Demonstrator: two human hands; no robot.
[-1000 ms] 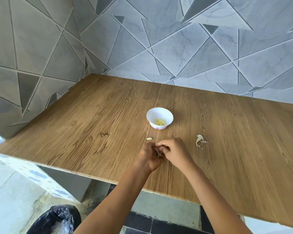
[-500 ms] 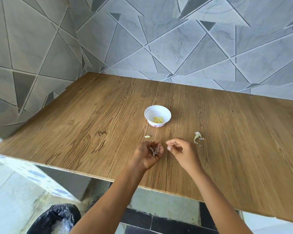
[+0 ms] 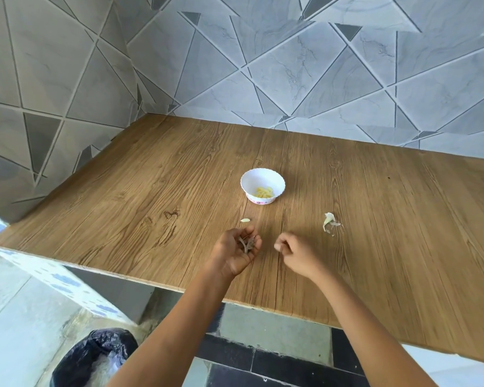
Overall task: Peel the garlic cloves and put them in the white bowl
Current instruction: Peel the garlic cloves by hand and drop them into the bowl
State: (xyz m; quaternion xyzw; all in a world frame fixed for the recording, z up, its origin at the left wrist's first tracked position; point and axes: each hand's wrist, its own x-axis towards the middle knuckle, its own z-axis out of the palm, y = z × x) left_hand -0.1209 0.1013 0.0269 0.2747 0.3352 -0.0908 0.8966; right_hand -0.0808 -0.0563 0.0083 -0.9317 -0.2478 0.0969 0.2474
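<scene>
Brown skins (image 3: 246, 243) are cupped in the curled left grip (image 3: 236, 251); a pale clove (image 3: 277, 247) is pinched by the right grip (image 3: 294, 251).

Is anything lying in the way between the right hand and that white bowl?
Nothing visible. Bare table runs from the right hand to the white bowl. The small pale piece lies left of that path, the peel scraps right of it; the left hand holds dry skins aside.
</scene>
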